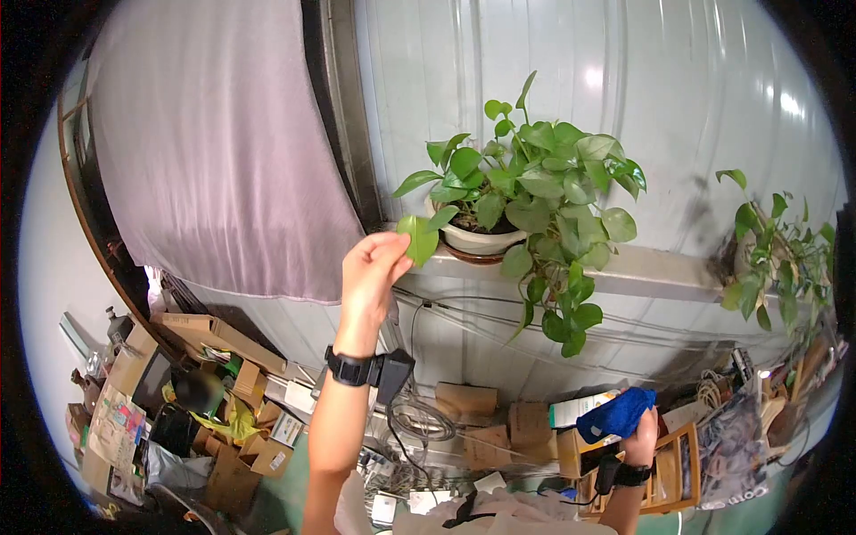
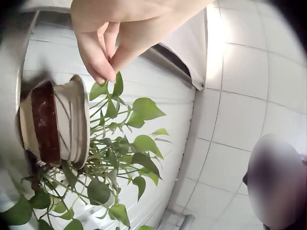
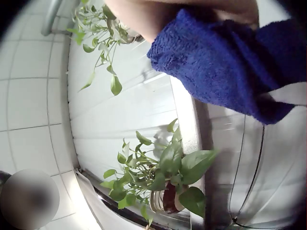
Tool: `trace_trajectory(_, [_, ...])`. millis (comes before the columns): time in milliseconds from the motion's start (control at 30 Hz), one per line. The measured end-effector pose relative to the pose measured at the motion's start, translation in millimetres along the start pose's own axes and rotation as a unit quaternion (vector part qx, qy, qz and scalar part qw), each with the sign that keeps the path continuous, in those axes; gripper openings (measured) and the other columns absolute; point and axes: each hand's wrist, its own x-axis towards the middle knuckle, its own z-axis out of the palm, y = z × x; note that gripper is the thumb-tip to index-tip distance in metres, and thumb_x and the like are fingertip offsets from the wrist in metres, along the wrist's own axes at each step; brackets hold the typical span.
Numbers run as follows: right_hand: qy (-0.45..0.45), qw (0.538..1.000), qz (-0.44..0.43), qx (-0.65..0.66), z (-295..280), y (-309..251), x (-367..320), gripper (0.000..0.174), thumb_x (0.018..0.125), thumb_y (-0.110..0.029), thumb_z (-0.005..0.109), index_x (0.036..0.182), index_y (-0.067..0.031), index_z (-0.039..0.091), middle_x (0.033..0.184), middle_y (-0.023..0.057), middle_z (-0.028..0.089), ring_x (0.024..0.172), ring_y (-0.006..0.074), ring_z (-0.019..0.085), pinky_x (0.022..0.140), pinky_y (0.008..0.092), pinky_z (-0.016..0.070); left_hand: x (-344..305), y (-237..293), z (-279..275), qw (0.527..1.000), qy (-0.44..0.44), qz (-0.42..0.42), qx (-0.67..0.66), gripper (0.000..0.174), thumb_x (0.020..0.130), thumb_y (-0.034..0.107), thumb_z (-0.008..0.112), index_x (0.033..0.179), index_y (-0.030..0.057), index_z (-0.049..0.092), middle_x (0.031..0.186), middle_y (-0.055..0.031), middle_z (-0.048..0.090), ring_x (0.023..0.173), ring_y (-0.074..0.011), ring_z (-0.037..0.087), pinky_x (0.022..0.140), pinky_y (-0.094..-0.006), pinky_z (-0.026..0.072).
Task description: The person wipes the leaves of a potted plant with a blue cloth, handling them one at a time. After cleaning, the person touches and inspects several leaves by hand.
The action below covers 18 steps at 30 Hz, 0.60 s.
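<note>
My left hand (image 1: 374, 267) pinches a green leaf (image 1: 418, 242) at the left side of a potted plant (image 1: 544, 169). In the left wrist view, the thumb and fingers of the left hand (image 2: 120, 28) meet at a leaf beside the white pot (image 2: 76, 122), which has a brown-red band. Low on the right, my right hand (image 1: 640, 441) grips a bunched blue cloth (image 1: 617, 415), away from the plant. The cloth (image 3: 211, 62) covers most of the fingers in the right wrist view.
The pot stands on a metal ledge (image 1: 660, 272) along the wall. A second plant (image 1: 767, 250) is at the far right, and a curtain (image 1: 223, 152) hangs at the left. Cables run below the ledge. Cardboard boxes (image 1: 486, 446) and a wooden rack (image 1: 673, 473) stand lower down.
</note>
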Motion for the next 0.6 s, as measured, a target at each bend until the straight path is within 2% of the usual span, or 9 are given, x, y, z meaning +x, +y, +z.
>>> trace_trajectory(33, [0.005, 0.999, -0.031, -0.024, -0.9, 2.7, -2.4, 0.024, 0.075, -0.012, 0.055, 0.095, 0.0007, 0.055, 0.088, 0.0098, 0.061, 0.076, 0.0188, 0.060, 0.069, 0.0301, 0.0489, -6.6, -1.6, -5.1, 1.000, -0.006, 0.002, 0.009, 0.012, 0.077, 0.007, 0.064, 0.084, 0.0018, 0.057, 0.071, -0.0028, 0.058, 0.060, -0.0085, 0.055, 0.057, -0.0192, 0.0484])
trace_trajectory(100, [0.018, 0.999, -0.029, -0.010, -0.5, 2.8, -6.1, 0.024, 0.076, -0.013, 0.055, 0.096, 0.0003, 0.055, 0.088, 0.0092, 0.061, 0.076, 0.0181, 0.060, 0.069, 0.0299, 0.0488, -18.8, -2.7, -11.5, 0.999, -0.014, 0.009, 0.033, 0.010, 0.077, 0.007, 0.064, 0.083, 0.0029, 0.058, 0.068, -0.0016, 0.058, 0.059, -0.0076, 0.055, 0.054, -0.0197, 0.0486])
trace_trajectory(167, [0.036, 0.996, 0.038, 0.070, 2.8, -4.7, -7.3, 0.024, 0.076, -0.014, 0.056, 0.096, -0.0002, 0.055, 0.088, 0.0085, 0.061, 0.077, 0.0176, 0.059, 0.069, 0.0297, 0.0485, -27.6, -3.0, -15.4, 0.999, -0.009, -0.006, 0.043, 0.011, 0.077, 0.008, 0.064, 0.084, 0.0027, 0.058, 0.068, -0.0017, 0.058, 0.058, -0.0077, 0.055, 0.054, -0.0196, 0.0484])
trace_trajectory(267, [0.000, 0.998, 0.023, 0.055, -0.7, -0.9, -7.4, 0.025, 0.077, -0.015, 0.056, 0.097, -0.0003, 0.055, 0.089, 0.0082, 0.061, 0.077, 0.0171, 0.059, 0.070, 0.0293, 0.0483, -33.2, -11.6, -28.2, 0.998, 0.004, -0.039, 0.043, 0.010, 0.077, 0.009, 0.064, 0.085, 0.0034, 0.059, 0.070, -0.0006, 0.058, 0.060, -0.0069, 0.054, 0.055, -0.0188, 0.0472])
trace_trajectory(333, [-0.004, 0.999, -0.030, -0.012, -2.6, 8.6, -8.9, 0.025, 0.077, -0.014, 0.056, 0.098, -0.0002, 0.054, 0.090, 0.0088, 0.061, 0.078, 0.0173, 0.059, 0.070, 0.0294, 0.0484, -35.5, -20.6, -35.8, 0.997, 0.021, -0.059, 0.036, 0.009, 0.079, 0.011, 0.062, 0.084, 0.0043, 0.059, 0.070, 0.0012, 0.056, 0.059, -0.0055, 0.052, 0.054, -0.0174, 0.0447])
trace_trajectory(367, [-0.004, 1.000, -0.028, -0.010, -3.3, 10.4, -8.6, 0.025, 0.077, -0.014, 0.056, 0.098, -0.0002, 0.054, 0.090, 0.0090, 0.061, 0.078, 0.0175, 0.059, 0.070, 0.0296, 0.0484, -39.2, -23.3, -37.6, 0.997, 0.017, -0.067, 0.026, 0.007, 0.080, 0.010, 0.061, 0.084, 0.0049, 0.059, 0.072, 0.0013, 0.056, 0.060, -0.0053, 0.052, 0.053, -0.0167, 0.0445])
trace_trajectory(400, [-0.005, 1.000, -0.026, -0.008, -2.7, 11.3, -8.6, 0.025, 0.077, -0.013, 0.056, 0.098, -0.0003, 0.054, 0.090, 0.0093, 0.060, 0.078, 0.0177, 0.059, 0.070, 0.0297, 0.0485, -42.3, -26.5, -39.0, 0.997, -0.003, -0.074, 0.011, 0.007, 0.079, 0.009, 0.061, 0.085, 0.0052, 0.059, 0.073, 0.0008, 0.058, 0.062, -0.0061, 0.053, 0.056, -0.0177, 0.0458])
trace_trajectory(467, [-0.002, 0.997, 0.041, 0.066, -2.0, 9.0, -8.8, 0.025, 0.077, -0.013, 0.056, 0.098, -0.0004, 0.054, 0.090, 0.0099, 0.060, 0.079, 0.0181, 0.059, 0.071, 0.0301, 0.0486, -47.2, -33.4, -38.7, 0.995, -0.040, -0.088, -0.018, 0.008, 0.079, 0.009, 0.061, 0.086, 0.0057, 0.059, 0.074, -0.0002, 0.060, 0.065, -0.0075, 0.056, 0.061, -0.0198, 0.0485])
trace_trajectory(600, [-0.020, 1.000, -0.006, 0.014, -3.1, 17.3, -8.3, 0.025, 0.077, -0.011, 0.055, 0.099, -0.0001, 0.054, 0.089, 0.0097, 0.060, 0.079, 0.0187, 0.059, 0.071, 0.0308, 0.0489, -67.6, -29.6, 3.4, 0.985, -0.096, -0.146, 0.000, 0.005, 0.079, 0.006, 0.060, 0.084, 0.0046, 0.059, 0.078, -0.0003, 0.060, 0.064, -0.0072, 0.057, 0.055, -0.0169, 0.0472])
